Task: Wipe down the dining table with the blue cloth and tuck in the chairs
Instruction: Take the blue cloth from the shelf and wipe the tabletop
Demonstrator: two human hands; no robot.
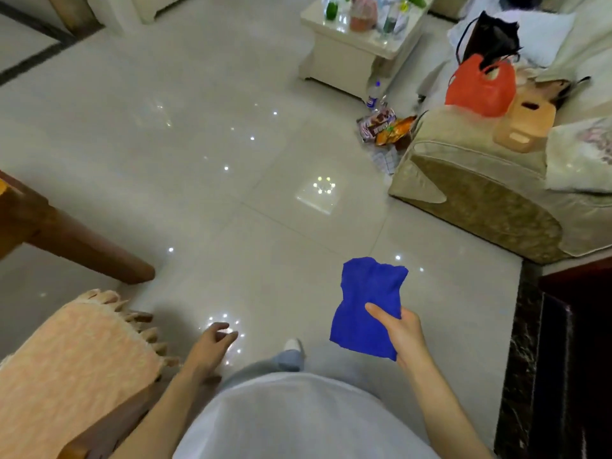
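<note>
My right hand (402, 329) holds the blue cloth (366, 303) by its lower right part, and the cloth hangs folded over the pale tiled floor. My left hand (212, 346) hangs low with fingers loosely curled and nothing in it, just right of a chair with a peach fringed seat cover (76, 356). The wooden dining table (20, 213) shows only as a corner and a slanted leg at the left edge. The tabletop itself is out of view.
A beige sofa (480, 193) stands at the right with a red bag (480, 87), a black bag and a tan box on it. Snack packets (385, 125) and a bottle lie on the floor by a white coffee table (351, 51). A dark cabinet (563, 359) borders the lower right.
</note>
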